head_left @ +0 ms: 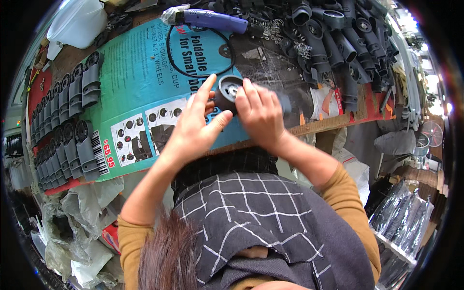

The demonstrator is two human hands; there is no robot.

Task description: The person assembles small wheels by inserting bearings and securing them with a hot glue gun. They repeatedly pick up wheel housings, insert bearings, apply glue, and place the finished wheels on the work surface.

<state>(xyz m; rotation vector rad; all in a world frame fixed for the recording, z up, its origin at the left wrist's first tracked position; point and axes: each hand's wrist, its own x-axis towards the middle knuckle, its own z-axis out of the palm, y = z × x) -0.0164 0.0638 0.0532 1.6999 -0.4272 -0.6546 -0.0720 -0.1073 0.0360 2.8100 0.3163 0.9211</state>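
A dark plastic joint piece with a round cup-shaped head is held up over the near edge of the printed cardboard. Metal shows in the middle of its cup. My right hand is closed round its right side, fingertips at the cup's rim. Against the left side rests my left hand, index finger stretched up, other fingers curled in and thumb below. A blurred grey end sticks out past my right hand.
Rows of finished-looking grey joint pieces line the left. A purple power screwdriver with a black cord lies at the back beside small metal parts. Loose grey pieces are heaped at right. A white tub stands far left.
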